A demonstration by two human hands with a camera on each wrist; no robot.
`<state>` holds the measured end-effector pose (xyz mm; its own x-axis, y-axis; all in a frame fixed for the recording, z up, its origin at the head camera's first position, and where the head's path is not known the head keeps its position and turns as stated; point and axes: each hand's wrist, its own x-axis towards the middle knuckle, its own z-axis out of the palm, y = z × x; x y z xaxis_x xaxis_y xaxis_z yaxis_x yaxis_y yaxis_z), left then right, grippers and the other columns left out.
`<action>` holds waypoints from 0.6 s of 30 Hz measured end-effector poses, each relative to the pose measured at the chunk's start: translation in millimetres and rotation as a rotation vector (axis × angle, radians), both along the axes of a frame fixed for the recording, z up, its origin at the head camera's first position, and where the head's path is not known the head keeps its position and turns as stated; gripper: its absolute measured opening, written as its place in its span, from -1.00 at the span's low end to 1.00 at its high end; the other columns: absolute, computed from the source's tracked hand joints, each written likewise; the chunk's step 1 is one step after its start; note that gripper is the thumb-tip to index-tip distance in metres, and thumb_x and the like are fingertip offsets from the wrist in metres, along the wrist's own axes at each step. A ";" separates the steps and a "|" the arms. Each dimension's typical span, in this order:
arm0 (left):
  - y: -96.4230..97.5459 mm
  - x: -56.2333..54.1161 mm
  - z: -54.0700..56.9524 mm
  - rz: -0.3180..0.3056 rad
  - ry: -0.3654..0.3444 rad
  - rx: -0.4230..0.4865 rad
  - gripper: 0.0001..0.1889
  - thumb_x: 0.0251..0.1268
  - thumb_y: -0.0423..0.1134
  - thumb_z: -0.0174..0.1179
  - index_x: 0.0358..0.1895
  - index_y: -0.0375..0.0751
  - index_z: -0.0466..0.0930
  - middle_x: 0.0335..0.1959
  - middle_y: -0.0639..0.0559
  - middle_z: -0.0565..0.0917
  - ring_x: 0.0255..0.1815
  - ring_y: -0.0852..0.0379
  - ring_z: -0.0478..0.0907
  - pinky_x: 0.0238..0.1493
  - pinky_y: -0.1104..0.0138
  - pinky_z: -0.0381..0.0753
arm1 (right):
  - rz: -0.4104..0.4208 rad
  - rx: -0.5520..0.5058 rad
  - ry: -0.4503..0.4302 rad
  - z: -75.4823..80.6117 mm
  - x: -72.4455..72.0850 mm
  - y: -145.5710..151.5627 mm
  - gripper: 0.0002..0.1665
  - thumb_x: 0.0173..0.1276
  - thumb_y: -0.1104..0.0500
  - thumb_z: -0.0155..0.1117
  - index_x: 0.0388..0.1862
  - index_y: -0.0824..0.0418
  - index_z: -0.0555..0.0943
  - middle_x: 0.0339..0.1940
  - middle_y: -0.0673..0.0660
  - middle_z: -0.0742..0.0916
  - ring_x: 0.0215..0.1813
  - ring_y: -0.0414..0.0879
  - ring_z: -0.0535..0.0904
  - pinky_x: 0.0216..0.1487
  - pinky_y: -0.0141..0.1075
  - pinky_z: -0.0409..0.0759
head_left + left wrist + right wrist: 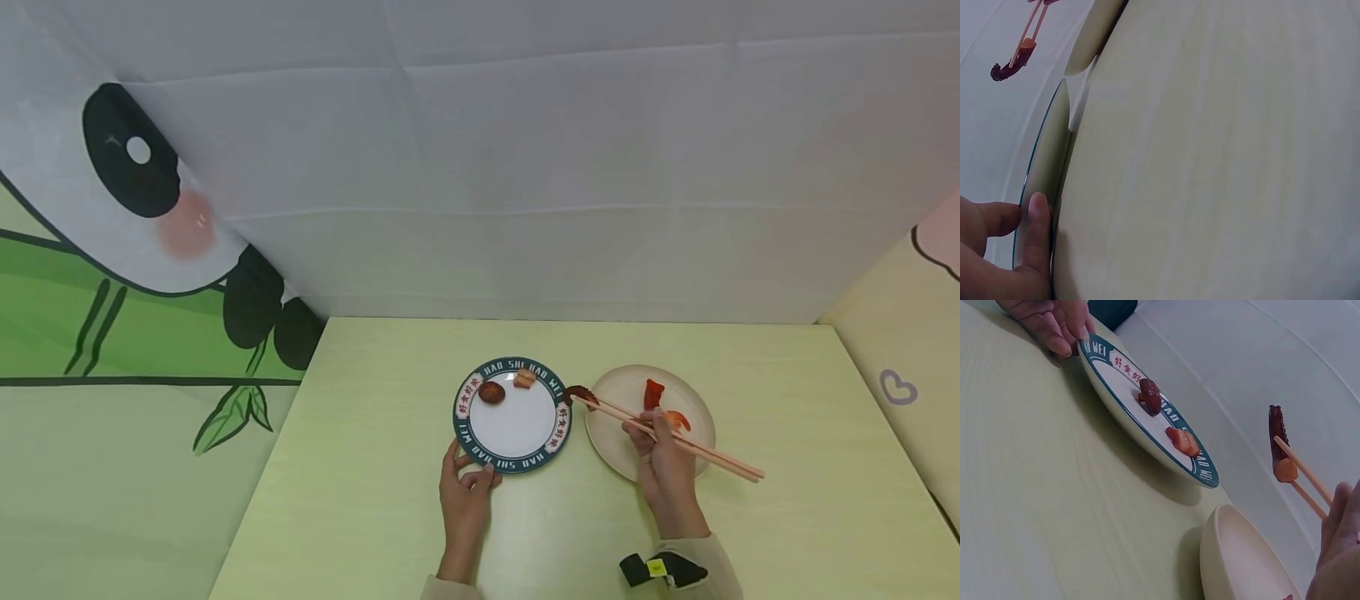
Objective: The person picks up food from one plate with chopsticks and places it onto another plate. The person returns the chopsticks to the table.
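My right hand point(666, 467) holds a pair of light wooden chopsticks point(723, 461). Their tips grip a dark red octopus tentacle point(1278, 440) with an orange cut end, raised between the two plates in the head view. My left hand point(467, 500) pinches the near-left rim of a white plate point(513, 421) with a green lettered border. On that plate lie a brown mushroom-like piece point(491, 392) and a striped piece resembling pork belly point(524, 378). Beneath the right hand is a cream plate point(618, 387), bearing a red piece point(653, 394) and an orange shrimp-like piece point(677, 420).
The pale yellow-green table point(360, 492) carries both plates side by side. A white cloth wall point(525, 167) stands behind it, with a cartoon-printed panel point(135, 333) on the left. A black strap point(678, 570) sits on the right wrist.
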<state>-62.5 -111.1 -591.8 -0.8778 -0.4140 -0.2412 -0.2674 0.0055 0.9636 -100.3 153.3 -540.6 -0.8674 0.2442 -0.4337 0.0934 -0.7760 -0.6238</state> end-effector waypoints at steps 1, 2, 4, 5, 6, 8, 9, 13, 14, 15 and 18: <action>0.0 0.1 0.2 0.001 0.004 0.004 -0.16 0.32 -0.59 0.29 0.64 -0.30 0.16 0.09 -0.27 0.50 -0.30 0.11 0.70 -0.29 0.32 0.90 | -0.003 -0.001 0.004 0.1 0.1 0.3 -0.63 0.66 0.14 0.12 -0.33 0.23 0.73 -0.27 0.08 0.74 -0.32 -0.15 0.82 -0.10 -0.44 0.86; -0.1 0.1 0.2 0.000 0.007 0.006 -0.17 0.32 -0.60 0.28 0.64 -0.30 0.16 0.09 -0.27 0.50 -0.30 0.10 0.70 -0.28 0.32 0.90 | -0.005 -0.002 0.011 0.4 0.4 0.6 -0.64 0.65 0.13 0.14 -0.33 0.23 0.73 -0.27 0.08 0.75 -0.32 -0.15 0.82 -0.09 -0.43 0.86; -0.1 -0.1 0.5 -0.001 0.009 0.009 -0.17 0.32 -0.60 0.28 0.64 -0.31 0.16 0.09 -0.28 0.50 -0.30 0.11 0.70 -0.27 0.32 0.90 | -0.004 -0.002 0.029 0.9 1.2 1.2 -0.64 0.65 0.14 0.14 -0.34 0.24 0.74 -0.28 0.08 0.75 -0.32 -0.15 0.83 -0.07 -0.42 0.86; 0.0 -0.3 0.5 -0.001 0.006 0.009 -0.17 0.33 -0.60 0.27 0.64 -0.30 0.16 0.09 -0.28 0.50 -0.30 0.11 0.70 -0.27 0.33 0.90 | -0.004 -0.001 0.037 1.2 1.4 1.5 -0.64 0.65 0.14 0.14 -0.34 0.24 0.74 -0.28 0.08 0.75 -0.32 -0.15 0.83 -0.06 -0.41 0.87; 0.0 -0.5 0.6 0.000 0.002 0.010 -0.17 0.33 -0.60 0.27 0.64 -0.29 0.15 0.09 -0.27 0.50 -0.30 0.12 0.70 -0.26 0.34 0.90 | -0.005 -0.004 0.042 1.5 1.6 1.9 -0.63 0.65 0.15 0.13 -0.34 0.24 0.74 -0.29 0.08 0.76 -0.32 -0.15 0.83 -0.06 -0.40 0.87; 0.1 -0.9 0.6 -0.001 -0.005 0.009 -0.17 0.34 -0.60 0.26 0.64 -0.28 0.15 0.09 -0.27 0.50 -0.30 0.14 0.70 -0.25 0.35 0.90 | -0.011 -0.017 0.040 2.3 1.9 2.6 -0.62 0.66 0.17 0.11 -0.35 0.25 0.74 -0.29 0.09 0.76 -0.33 -0.14 0.83 -0.08 -0.40 0.87; 0.2 -1.0 0.7 -0.002 -0.008 0.007 -0.17 0.34 -0.60 0.25 0.65 -0.28 0.15 0.10 -0.26 0.50 -0.29 0.14 0.70 -0.25 0.35 0.90 | -0.013 -0.023 0.040 2.4 2.0 3.1 -0.61 0.67 0.18 0.10 -0.35 0.26 0.73 -0.29 0.10 0.76 -0.33 -0.13 0.83 -0.09 -0.40 0.87; 0.5 -1.0 1.4 0.000 -0.013 0.002 -0.17 0.34 -0.60 0.25 0.65 -0.28 0.15 0.10 -0.26 0.50 -0.29 0.15 0.69 -0.25 0.35 0.89 | -0.033 -0.056 0.035 2.6 2.7 4.9 -0.64 0.67 0.21 0.10 -0.32 0.31 0.72 -0.30 0.13 0.76 -0.34 -0.10 0.83 -0.12 -0.39 0.88; 0.5 -0.8 1.4 0.000 -0.013 -0.002 -0.17 0.34 -0.60 0.25 0.64 -0.28 0.15 0.10 -0.26 0.50 -0.29 0.15 0.69 -0.26 0.35 0.89 | -0.034 -0.057 0.034 2.3 3.1 5.4 -0.65 0.66 0.21 0.11 -0.31 0.31 0.71 -0.31 0.13 0.76 -0.34 -0.10 0.83 -0.12 -0.39 0.88; 0.6 -0.8 1.5 0.002 -0.013 -0.003 -0.17 0.34 -0.60 0.26 0.64 -0.28 0.15 0.10 -0.26 0.50 -0.30 0.15 0.69 -0.27 0.36 0.89 | -0.038 -0.058 0.036 2.3 3.5 5.8 -0.67 0.65 0.21 0.13 -0.31 0.31 0.71 -0.31 0.14 0.76 -0.35 -0.10 0.83 -0.13 -0.39 0.88; 0.6 -0.5 1.1 0.006 -0.008 -0.005 -0.17 0.32 -0.60 0.27 0.64 -0.29 0.16 0.09 -0.27 0.50 -0.31 0.13 0.69 -0.28 0.34 0.89 | -0.045 -0.057 0.028 2.1 4.7 7.0 -0.69 0.62 0.20 0.17 -0.32 0.30 0.71 -0.30 0.13 0.76 -0.35 -0.10 0.83 -0.14 -0.39 0.88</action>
<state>-63.0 -110.5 -590.7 -0.8732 -0.4207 -0.2460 -0.2750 0.0087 0.9614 -95.6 160.3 -538.5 -0.8681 0.2592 -0.4234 0.0403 -0.8132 -0.5806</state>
